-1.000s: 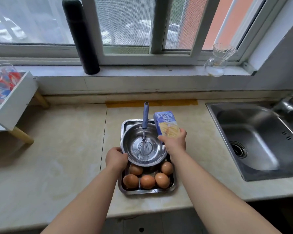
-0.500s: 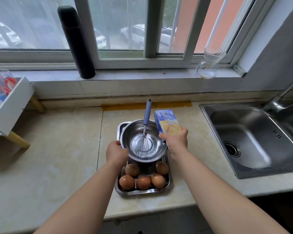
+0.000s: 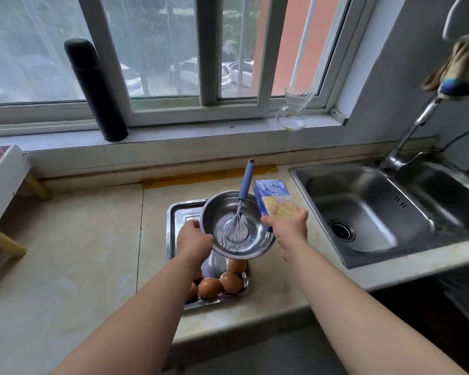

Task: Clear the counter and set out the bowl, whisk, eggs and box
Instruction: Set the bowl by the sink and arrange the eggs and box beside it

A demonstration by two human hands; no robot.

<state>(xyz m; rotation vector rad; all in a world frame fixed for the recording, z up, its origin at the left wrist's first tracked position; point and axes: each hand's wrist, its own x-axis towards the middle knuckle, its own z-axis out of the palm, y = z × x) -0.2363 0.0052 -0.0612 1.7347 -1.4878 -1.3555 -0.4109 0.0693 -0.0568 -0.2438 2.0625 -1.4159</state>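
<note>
Head view: the left hand (image 3: 194, 240) grips the bowl (image 3: 257, 247) at its 9 o'clock rim with curled fingers, holding it level, probably so the whisk (image 3: 234, 228) leaning toward 12 o'clock cannot tip out. The right hand (image 3: 289, 228) wraps curled fingers round the lower end of the box (image 3: 274, 198) at the bowl's 3 o'clock. The eggs (image 3: 220, 284) lie at 6 o'clock in the tray (image 3: 179, 215), partly under the bowl.

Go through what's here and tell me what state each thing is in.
bowl, gripped at its rim by left hand, over tray
whisk, resting in bowl, handle leaning out
box, upright, gripped by right hand
eggs, whole, lying in tray
flask, upright on windowsill
</note>
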